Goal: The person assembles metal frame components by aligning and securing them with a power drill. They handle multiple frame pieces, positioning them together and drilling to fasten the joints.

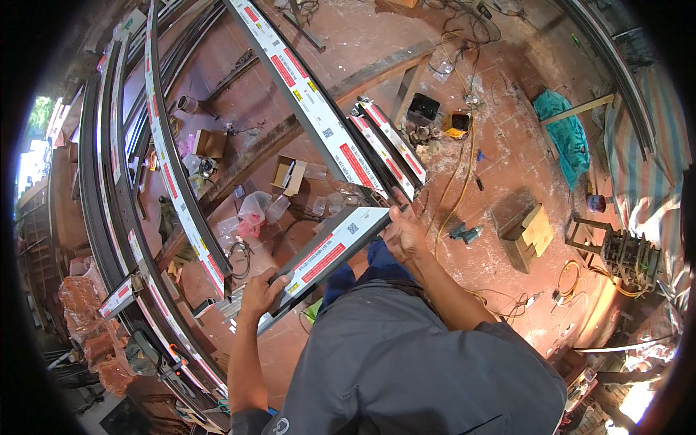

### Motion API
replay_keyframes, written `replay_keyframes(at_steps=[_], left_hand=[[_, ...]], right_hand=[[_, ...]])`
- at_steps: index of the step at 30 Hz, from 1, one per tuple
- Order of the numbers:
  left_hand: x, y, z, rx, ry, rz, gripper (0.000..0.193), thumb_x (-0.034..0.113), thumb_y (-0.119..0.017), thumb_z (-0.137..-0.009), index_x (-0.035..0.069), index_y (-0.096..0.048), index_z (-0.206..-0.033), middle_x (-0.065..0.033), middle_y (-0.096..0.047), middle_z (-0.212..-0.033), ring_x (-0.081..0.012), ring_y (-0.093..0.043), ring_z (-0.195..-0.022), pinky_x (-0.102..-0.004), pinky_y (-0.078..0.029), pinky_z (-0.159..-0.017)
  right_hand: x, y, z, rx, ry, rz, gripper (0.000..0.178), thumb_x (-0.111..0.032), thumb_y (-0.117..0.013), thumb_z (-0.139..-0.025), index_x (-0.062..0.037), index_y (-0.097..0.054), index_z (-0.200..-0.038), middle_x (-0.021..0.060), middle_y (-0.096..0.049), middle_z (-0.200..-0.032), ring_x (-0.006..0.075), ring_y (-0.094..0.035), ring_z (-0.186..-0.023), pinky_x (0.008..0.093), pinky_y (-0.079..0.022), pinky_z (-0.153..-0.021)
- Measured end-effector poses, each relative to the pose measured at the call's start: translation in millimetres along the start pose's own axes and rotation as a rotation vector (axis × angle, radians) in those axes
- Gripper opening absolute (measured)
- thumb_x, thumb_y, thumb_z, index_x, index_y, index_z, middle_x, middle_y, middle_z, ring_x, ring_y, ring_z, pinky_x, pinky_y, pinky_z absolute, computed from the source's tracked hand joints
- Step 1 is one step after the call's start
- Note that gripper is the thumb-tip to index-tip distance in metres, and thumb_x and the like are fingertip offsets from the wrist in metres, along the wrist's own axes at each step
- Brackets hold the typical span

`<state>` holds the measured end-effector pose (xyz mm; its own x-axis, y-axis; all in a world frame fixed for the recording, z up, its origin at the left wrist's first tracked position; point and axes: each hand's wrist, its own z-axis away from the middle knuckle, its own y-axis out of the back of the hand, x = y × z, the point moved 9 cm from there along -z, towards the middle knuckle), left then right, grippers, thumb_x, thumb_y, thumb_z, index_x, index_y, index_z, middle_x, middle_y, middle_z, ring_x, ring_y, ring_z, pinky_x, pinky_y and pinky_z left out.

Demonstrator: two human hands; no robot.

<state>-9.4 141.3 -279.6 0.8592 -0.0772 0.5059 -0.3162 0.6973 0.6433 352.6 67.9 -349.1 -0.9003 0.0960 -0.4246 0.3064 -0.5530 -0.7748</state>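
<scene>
A short dark frame profile with white-and-red protective film (328, 255) lies slantwise across my front, held in both hands. My left hand (262, 296) is closed round its lower left end, thumb on top. My right hand (406, 230) grips the other end, which is cut at an angle. That end meets the angled end of a long filmed profile (308, 94) stretching away to the far left; I cannot tell whether they touch or are joined. Just beyond my right hand, shorter filmed profiles (388, 148) lie side by side next to the long one.
Long profiles (170, 167) lie along the left side. Wooden beams (384, 69) cross beneath. On the tiled floor are an open cardboard box (288, 175), plastic bags (254, 210), a teal power tool (465, 233), a yellowish block (535, 232) and cables (451, 196). A teal sheet (565, 141) lies right.
</scene>
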Motion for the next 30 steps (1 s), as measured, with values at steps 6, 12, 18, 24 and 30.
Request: replay_keyframes(at_steps=[6,12,18,24,30], left_hand=[[11.5,-0.2,-16.9,-0.009,0.018,0.026,0.056,0.06,-0.065,-0.097,0.009,-0.077,-0.115,-0.0239,-0.075,-0.095,-0.0432,-0.073,-0.091,-0.0484,-0.055,-0.08],[87.4,-11.9,-54.1,0.029,-0.086,-0.043,0.057,0.062,-0.061,-0.099,0.009,-0.076,-0.118,-0.0251,-0.076,-0.098,-0.0448,-0.073,-0.095,-0.0522,-0.055,-0.083],[142.7,-18.0,-97.4,-0.019,-0.087,-0.081,0.064,0.067,-0.058,-0.099,0.009,-0.075,-0.122,-0.0262,-0.076,-0.101,-0.0449,-0.073,-0.101,-0.0511,-0.056,-0.089],[138.4,-17.6,-116.8,-0.011,-0.099,-0.02,0.068,0.07,-0.058,-0.098,0.01,-0.075,-0.126,-0.0233,-0.077,-0.104,-0.0407,-0.074,-0.102,-0.0482,-0.055,-0.089],[143.4,-21.5,-117.6,-0.067,-0.078,-0.066,0.072,0.07,-0.059,-0.098,0.005,-0.075,-0.123,-0.0211,-0.076,-0.096,-0.0358,-0.075,-0.095,-0.0449,-0.055,-0.086]], right_hand=[[-13.1,19.2,-8.8,0.084,0.002,0.067,0.067,-0.011,-0.08,-0.093,-0.0068,-0.043,-0.149,0.0152,-0.061,-0.143,0.03,-0.065,-0.123,0.0488,-0.056,-0.1],[-83.2,24.6,-36.3,0.026,0.167,-0.013,0.06,-0.014,-0.081,-0.093,-0.0038,-0.049,-0.142,0.0156,-0.065,-0.136,0.0312,-0.068,-0.119,0.048,-0.057,-0.102],[-132.3,50.1,-63.9,0.154,0.215,-0.055,0.049,-0.016,-0.077,-0.096,-0.0077,-0.051,-0.136,0.0112,-0.066,-0.125,0.0276,-0.068,-0.112,0.0444,-0.055,-0.104],[-128.5,41.6,-58.9,0.208,0.15,-0.067,0.051,-0.026,-0.076,-0.098,-0.0075,-0.053,-0.14,0.0109,-0.066,-0.126,0.0275,-0.066,-0.118,0.0439,-0.053,-0.106],[-133.3,49.1,-62.8,0.204,0.261,-0.05,0.043,-0.021,-0.08,-0.094,-0.0071,-0.058,-0.128,0.0088,-0.069,-0.11,0.0249,-0.072,-0.096,0.0416,-0.062,-0.082]])
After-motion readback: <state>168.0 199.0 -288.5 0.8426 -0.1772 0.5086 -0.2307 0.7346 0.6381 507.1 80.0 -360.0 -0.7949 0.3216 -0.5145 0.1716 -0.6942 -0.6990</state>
